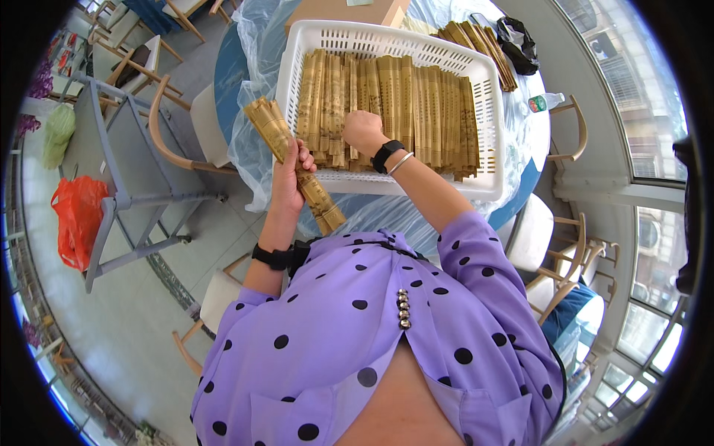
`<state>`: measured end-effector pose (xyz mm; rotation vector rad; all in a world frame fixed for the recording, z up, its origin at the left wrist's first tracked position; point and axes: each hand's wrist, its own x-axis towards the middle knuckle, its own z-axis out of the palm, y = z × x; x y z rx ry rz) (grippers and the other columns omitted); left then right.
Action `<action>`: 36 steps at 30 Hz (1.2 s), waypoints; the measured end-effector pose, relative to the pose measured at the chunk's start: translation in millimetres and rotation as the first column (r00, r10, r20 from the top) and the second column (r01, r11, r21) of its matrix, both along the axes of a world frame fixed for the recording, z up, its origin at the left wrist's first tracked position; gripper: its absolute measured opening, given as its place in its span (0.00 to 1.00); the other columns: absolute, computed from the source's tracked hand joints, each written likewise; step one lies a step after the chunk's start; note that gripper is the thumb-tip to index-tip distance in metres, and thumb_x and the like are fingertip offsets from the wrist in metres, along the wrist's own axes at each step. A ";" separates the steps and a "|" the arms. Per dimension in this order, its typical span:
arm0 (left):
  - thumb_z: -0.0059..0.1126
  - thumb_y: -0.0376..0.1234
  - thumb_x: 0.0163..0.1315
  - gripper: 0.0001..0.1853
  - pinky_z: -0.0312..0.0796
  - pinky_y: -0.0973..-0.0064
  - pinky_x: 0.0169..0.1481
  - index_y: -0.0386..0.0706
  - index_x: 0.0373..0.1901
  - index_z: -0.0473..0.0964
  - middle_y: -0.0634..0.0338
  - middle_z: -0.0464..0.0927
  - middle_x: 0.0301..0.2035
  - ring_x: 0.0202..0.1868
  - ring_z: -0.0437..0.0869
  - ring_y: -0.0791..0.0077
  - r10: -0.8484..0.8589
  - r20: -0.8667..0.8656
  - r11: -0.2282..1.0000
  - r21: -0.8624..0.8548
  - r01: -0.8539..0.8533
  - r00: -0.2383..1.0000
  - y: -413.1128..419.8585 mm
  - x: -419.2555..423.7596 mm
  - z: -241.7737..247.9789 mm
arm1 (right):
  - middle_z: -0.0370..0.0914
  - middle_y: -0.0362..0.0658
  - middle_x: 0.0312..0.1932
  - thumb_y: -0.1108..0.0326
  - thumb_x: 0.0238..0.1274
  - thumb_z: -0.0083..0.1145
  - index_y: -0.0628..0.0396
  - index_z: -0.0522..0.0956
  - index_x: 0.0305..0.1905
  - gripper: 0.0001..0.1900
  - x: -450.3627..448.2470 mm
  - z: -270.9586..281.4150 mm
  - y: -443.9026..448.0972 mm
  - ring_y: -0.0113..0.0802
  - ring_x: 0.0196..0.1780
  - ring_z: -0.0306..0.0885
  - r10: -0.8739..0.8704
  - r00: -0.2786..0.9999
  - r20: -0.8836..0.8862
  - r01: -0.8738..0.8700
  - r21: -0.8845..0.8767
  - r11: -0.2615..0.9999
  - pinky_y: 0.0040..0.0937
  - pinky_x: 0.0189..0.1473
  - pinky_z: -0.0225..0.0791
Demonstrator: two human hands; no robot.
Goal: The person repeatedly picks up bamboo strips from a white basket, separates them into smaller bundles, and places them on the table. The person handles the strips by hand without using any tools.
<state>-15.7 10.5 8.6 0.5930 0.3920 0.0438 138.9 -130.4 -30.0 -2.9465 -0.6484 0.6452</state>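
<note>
My left hand [294, 167] is closed around a bundle of long, flat gold paper packets with dark printing [323, 203], held slanting beside the left edge of a white perforated plastic basket [390, 34]. The basket holds many similar gold packets [432, 114], standing close together in rows. My right hand [365, 131] is over the packets in the left half of the basket, its fingers curled downward. Its fingertips are hidden, so I cannot tell whether it grips a packet.
The basket stands on a round table covered with clear plastic film [254, 111]. Behind it are a cardboard box [340, 12], more gold packets [474, 42], a black plastic bag [516, 44] and a bottle [546, 102]. Chairs surround the table; a grey metal cart [150, 150] stands left.
</note>
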 end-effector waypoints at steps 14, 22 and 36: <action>0.62 0.49 0.65 0.21 0.75 0.77 0.48 0.42 0.45 0.70 0.64 0.75 0.34 0.38 0.79 0.76 -0.050 -0.014 0.997 0.062 0.051 0.999 -9.5 19.1 12.9 | 0.82 0.52 0.33 0.61 0.61 0.56 0.60 0.80 0.32 0.12 21.8 15.7 -51.3 0.48 0.42 0.81 0.082 0.981 0.176 -0.111 0.162 0.980 0.44 0.42 0.74; 0.57 0.51 0.67 0.25 0.73 0.64 0.63 0.39 0.50 0.70 0.50 0.79 0.50 0.53 0.82 0.61 -0.118 0.042 0.990 0.084 0.114 0.992 -21.0 39.2 4.3 | 0.77 0.44 0.21 0.66 0.53 0.59 0.57 0.77 0.26 0.07 -79.2 127.2 -35.7 0.38 0.29 0.82 0.453 0.842 0.294 -0.488 0.054 0.871 0.35 0.27 0.72; 0.62 0.42 0.67 0.13 0.72 0.77 0.34 0.44 0.36 0.72 0.65 0.75 0.28 0.29 0.77 0.78 -0.066 -0.061 0.997 0.026 0.068 0.996 -24.7 26.8 -0.3 | 0.82 0.46 0.25 0.65 0.52 0.61 0.55 0.82 0.23 0.08 -100.3 110.9 -10.0 0.43 0.29 0.82 0.451 0.881 0.141 -0.472 0.292 0.832 0.38 0.30 0.74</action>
